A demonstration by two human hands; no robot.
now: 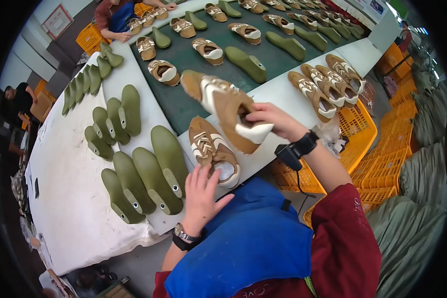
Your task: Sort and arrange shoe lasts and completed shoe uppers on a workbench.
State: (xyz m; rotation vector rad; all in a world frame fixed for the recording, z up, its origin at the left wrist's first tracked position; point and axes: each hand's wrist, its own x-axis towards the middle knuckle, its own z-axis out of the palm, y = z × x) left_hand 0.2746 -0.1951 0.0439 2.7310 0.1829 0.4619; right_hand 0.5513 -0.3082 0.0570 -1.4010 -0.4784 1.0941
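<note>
My right hand (277, 120) grips a brown and white sneaker (227, 110) by its heel collar, thumb or fingers partly inside the opening. The sneaker is lifted and tilted, toe pointing up and to the left. Below it, a second brown and white sneaker (207, 144) sits on the white table edge, sole down. My left hand (202, 196) is open with fingers spread, its fingertips at the side and heel of that second sneaker. To its left lie several green shoe lasts (146, 176) in a row.
A green conveyor belt (186, 99) carries more sneakers and green lasts (247, 64). Four-sided yellow crates (357, 134) stand at the right, below a group of sneakers (328, 87). More lasts (87, 79) line the white table (59, 174). Another person (119, 22) works across the belt.
</note>
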